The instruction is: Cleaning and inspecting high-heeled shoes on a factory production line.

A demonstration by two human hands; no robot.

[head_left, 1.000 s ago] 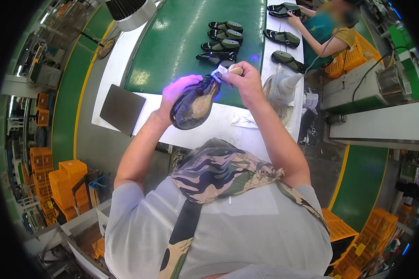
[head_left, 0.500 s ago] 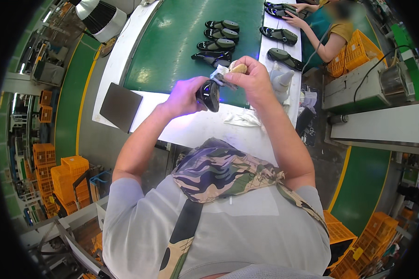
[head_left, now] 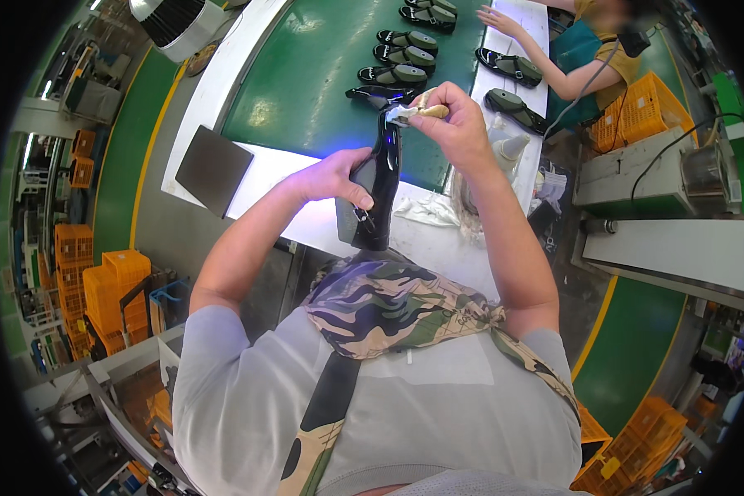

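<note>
My left hand (head_left: 336, 179) is wrapped round a glossy black strapped shoe (head_left: 388, 174) on a grey-green shoe last. The shoe points away from me, its heel end toward my body and its small buckle beside my thumb. Pinched in my right hand (head_left: 456, 131) is a whitish cloth (head_left: 399, 114), together with a tan piece whose kind I cannot make out. The cloth touches the shoe near its toe. Just beyond, another black shoe (head_left: 376, 95) lies tilted on the green conveyor belt (head_left: 306, 91), in front of several more shoes on lasts.
Two black shoes (head_left: 512, 112) rest on the white right ledge. A white bottle (head_left: 511, 147) and a crumpled white cloth (head_left: 428, 210) are near my right forearm. A dark flat board (head_left: 214, 171) lies at the table's left corner. Across the ledge is a co-worker's arm (head_left: 566, 78).
My left hand has turned the shoe, so its long side now shows, and the cloth is at its toe. The co-worker's hand has left the ledge shoes; more shoes show at the belt's far end.
</note>
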